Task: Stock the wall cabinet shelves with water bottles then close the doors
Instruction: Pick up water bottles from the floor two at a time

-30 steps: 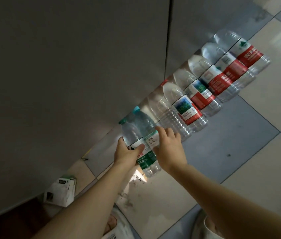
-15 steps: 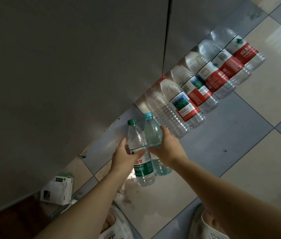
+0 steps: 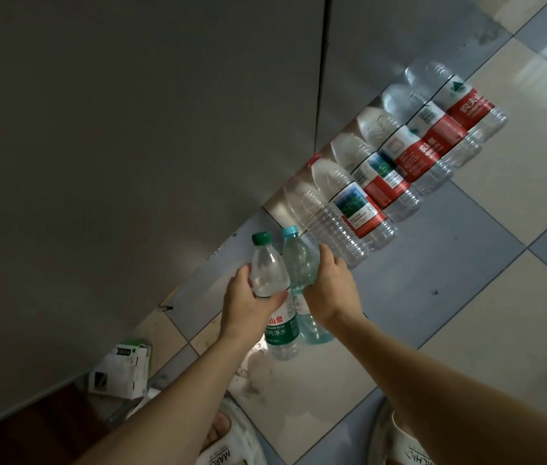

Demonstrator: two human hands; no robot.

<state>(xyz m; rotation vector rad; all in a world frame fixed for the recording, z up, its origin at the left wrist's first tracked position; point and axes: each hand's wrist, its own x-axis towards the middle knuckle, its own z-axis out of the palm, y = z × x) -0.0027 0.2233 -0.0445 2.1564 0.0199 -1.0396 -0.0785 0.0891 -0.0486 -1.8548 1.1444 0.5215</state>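
A grey panel (image 3: pixel 131 146) with a dark vertical seam (image 3: pixel 322 78) fills my upper left. Lower right, I see the floor (image 3: pixel 466 313) of blue-grey and cream tiles, glare brightening the upper right corner.

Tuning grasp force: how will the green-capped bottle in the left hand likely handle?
The green-capped bottle looks like thin clear plastic, so it probably dents under a hard squeeze. It seems full, so likely heavy for its size. The left hand grips the smooth section above the label, which may slip.
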